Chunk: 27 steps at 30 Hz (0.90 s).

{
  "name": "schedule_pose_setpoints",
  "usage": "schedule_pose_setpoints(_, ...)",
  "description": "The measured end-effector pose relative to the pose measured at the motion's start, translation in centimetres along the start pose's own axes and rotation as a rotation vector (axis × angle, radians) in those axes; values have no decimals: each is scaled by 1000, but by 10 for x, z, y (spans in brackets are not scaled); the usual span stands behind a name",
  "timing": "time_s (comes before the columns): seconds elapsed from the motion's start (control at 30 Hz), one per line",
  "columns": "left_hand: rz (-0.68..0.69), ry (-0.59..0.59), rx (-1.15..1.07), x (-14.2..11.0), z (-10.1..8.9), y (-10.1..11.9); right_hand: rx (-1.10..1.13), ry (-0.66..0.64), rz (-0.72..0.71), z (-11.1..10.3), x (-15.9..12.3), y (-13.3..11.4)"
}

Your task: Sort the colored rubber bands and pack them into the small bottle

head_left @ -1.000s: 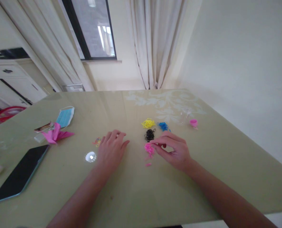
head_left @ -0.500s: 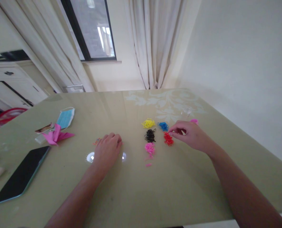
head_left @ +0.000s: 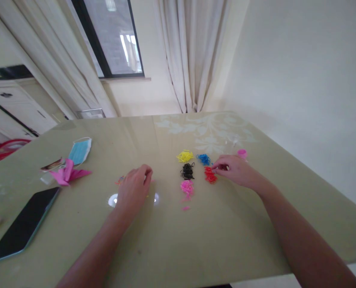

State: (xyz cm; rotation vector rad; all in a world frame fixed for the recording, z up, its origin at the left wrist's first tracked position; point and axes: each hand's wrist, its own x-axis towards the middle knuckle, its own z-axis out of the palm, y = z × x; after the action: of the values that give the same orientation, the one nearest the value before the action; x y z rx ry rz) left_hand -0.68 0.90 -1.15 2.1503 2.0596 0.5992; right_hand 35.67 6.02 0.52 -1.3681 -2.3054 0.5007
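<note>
Small piles of tiny rubber bands lie sorted by colour on the green table (head_left: pixel 195 244): yellow (head_left: pixel 185 156), blue (head_left: pixel 203 159), black (head_left: pixel 187 171), red (head_left: pixel 209 175) and pink (head_left: pixel 187 188). My right hand (head_left: pixel 235 171) rests at the red pile, fingertips pinched together at its top edge. My left hand (head_left: pixel 133 187) lies curled on the table, fingers bent over a mixed-colour heap of bands (head_left: pixel 120 180) that peeks out at its left.
A dark tablet (head_left: pixel 22 225) lies at the near left. Beyond it are a pink folded paper shape (head_left: pixel 67 173), a blue face mask (head_left: pixel 79 150) and a small wrapper (head_left: pixel 51 164). A pink cap (head_left: pixel 241 153) sits behind my right hand. Wall and curtains bound the far side.
My right hand moved from the pink pile back and right to the red pile. My left hand curled its fingers and shifted slightly left.
</note>
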Motion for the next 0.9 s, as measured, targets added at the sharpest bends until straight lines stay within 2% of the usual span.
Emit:
schedule_pose_setpoints(0.13,49,58,-269,1,2,-1,3,96,-30,3,1,-11)
schedule_pose_setpoints(0.27,138,60,-570,-4,2,10,112,183,-96,20,0,-44)
schedule_pose_setpoints(0.4,253,1,-685,-17,1,29,249,192,-203,44,-8,-82)
schedule_pose_setpoints(0.5,325,-83,-721,-24,0,39,309,187,-284,57,-14,-99)
schedule_pose_setpoints(0.63,340,-177,-759,-26,1,43,338,220,-317,61,-17,-103)
schedule_pose_setpoints(0.9,274,-112,-847,-27,-2,45,413,318,-283,54,-14,-102)
